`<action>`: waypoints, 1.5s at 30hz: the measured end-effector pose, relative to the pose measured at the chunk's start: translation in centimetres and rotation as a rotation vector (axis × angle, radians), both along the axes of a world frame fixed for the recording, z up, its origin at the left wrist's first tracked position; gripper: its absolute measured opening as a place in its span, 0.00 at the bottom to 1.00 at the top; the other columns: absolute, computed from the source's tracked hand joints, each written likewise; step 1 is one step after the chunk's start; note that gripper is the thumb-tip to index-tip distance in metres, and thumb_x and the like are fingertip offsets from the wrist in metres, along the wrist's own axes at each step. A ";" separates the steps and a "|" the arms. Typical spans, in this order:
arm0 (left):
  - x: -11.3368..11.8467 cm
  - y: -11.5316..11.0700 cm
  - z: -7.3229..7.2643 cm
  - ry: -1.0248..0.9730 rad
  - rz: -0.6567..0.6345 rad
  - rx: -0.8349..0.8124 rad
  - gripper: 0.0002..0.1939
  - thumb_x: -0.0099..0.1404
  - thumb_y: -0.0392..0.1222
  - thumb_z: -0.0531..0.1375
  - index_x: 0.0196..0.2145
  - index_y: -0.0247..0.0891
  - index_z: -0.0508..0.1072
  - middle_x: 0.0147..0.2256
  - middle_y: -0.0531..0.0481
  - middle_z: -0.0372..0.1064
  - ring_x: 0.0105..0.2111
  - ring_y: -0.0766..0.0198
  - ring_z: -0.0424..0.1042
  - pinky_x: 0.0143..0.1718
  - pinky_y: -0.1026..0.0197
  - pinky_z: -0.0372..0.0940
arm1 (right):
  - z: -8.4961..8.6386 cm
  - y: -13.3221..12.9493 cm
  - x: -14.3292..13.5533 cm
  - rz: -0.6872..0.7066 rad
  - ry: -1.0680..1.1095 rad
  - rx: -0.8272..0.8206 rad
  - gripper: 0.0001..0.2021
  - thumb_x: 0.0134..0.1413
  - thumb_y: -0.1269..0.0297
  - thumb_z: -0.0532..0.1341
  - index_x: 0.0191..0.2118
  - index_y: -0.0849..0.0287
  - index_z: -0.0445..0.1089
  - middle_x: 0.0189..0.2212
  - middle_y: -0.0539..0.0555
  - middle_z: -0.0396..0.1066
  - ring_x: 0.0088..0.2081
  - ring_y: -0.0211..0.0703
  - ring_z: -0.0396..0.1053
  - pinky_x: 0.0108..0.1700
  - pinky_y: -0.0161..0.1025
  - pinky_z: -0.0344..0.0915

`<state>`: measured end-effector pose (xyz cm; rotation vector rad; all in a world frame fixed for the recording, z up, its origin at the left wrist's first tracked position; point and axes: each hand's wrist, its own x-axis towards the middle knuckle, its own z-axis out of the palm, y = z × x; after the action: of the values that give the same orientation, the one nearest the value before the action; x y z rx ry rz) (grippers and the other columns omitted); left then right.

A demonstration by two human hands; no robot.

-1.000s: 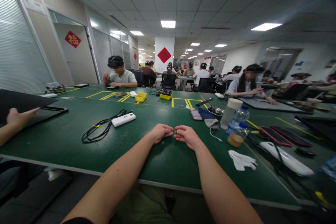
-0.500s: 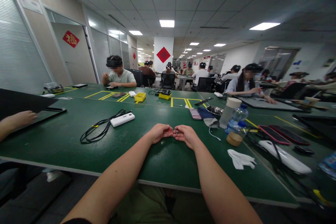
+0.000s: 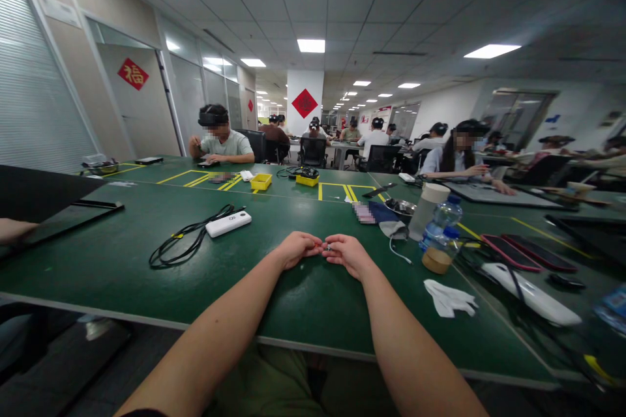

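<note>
Over the green table point(image 3: 205, 293), my left hand point(image 3: 299, 249) and my right hand point(image 3: 345, 254) meet at the fingertips. The fingers of both are curled and pressed together. A tiny shiny thing point(image 3: 328, 247) shows at the fingertips of my right hand, too small to name. What my left fingertips hold, if anything, is hidden. To the left of my hands lies a white power bank point(image 3: 228, 223) with a coiled black cable point(image 3: 183, 242).
On the right stand a pale tumbler point(image 3: 427, 212) and plastic bottles point(image 3: 443, 218), with a white glove point(image 3: 450, 298) nearer. Yellow trays point(image 3: 261, 182) sit further back. Another person's hand point(image 3: 17, 230) is by a black panel point(image 3: 44, 194) at left.
The other person's hand at the left has moved left, partly behind the black panel, which has tilted lower. My own hands have stayed in place, with slight finger movement.
</note>
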<state>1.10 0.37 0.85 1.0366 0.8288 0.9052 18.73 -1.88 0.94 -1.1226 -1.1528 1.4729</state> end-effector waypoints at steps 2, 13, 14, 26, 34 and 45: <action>0.0 -0.1 0.1 0.009 -0.008 0.001 0.09 0.54 0.23 0.56 0.31 0.24 0.75 0.37 0.34 0.74 0.34 0.62 0.76 0.40 0.67 0.71 | -0.1 0.1 0.0 0.002 -0.001 0.001 0.10 0.46 0.74 0.61 0.37 0.63 0.67 0.32 0.59 0.75 0.29 0.41 0.75 0.29 0.34 0.71; 0.0 -0.1 0.0 0.025 -0.030 0.041 0.10 0.52 0.21 0.58 0.32 0.27 0.74 0.35 0.38 0.75 0.29 0.67 0.75 0.36 0.68 0.70 | -0.1 0.1 0.1 0.011 0.001 0.007 0.09 0.46 0.74 0.60 0.37 0.62 0.68 0.33 0.59 0.75 0.29 0.41 0.75 0.29 0.34 0.71; 0.0 -0.1 0.0 0.027 -0.026 0.049 0.09 0.52 0.21 0.59 0.32 0.27 0.74 0.34 0.38 0.75 0.28 0.68 0.74 0.35 0.68 0.70 | -0.1 0.1 0.1 0.013 0.005 0.008 0.09 0.46 0.74 0.60 0.37 0.62 0.68 0.34 0.59 0.75 0.29 0.40 0.75 0.29 0.34 0.71; -0.3 0.6 -0.9 -0.036 -0.008 0.045 0.07 0.52 0.24 0.62 0.31 0.28 0.73 0.33 0.41 0.74 0.28 0.70 0.73 0.36 0.67 0.69 | 0.1 -0.2 0.1 0.014 0.033 0.016 0.11 0.46 0.73 0.62 0.38 0.61 0.67 0.34 0.58 0.75 0.29 0.39 0.74 0.30 0.35 0.71; -0.3 0.5 -0.5 -0.048 0.006 0.052 0.07 0.52 0.21 0.59 0.28 0.28 0.72 0.30 0.43 0.73 0.26 0.71 0.72 0.34 0.68 0.68 | 0.2 -0.4 0.1 0.014 0.021 0.052 0.10 0.44 0.73 0.65 0.36 0.61 0.68 0.29 0.52 0.72 0.26 0.36 0.72 0.30 0.35 0.71; -0.3 0.3 -0.4 -0.057 -0.024 0.082 0.07 0.52 0.22 0.59 0.29 0.28 0.71 0.29 0.43 0.72 0.25 0.70 0.71 0.32 0.68 0.67 | 0.3 -0.2 0.1 0.015 0.078 -0.006 0.07 0.50 0.75 0.57 0.37 0.63 0.67 0.34 0.60 0.75 0.30 0.42 0.75 0.31 0.38 0.72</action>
<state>0.81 0.62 0.45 1.0846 0.7353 0.9500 18.79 -2.09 1.28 -1.0537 -1.1058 1.5195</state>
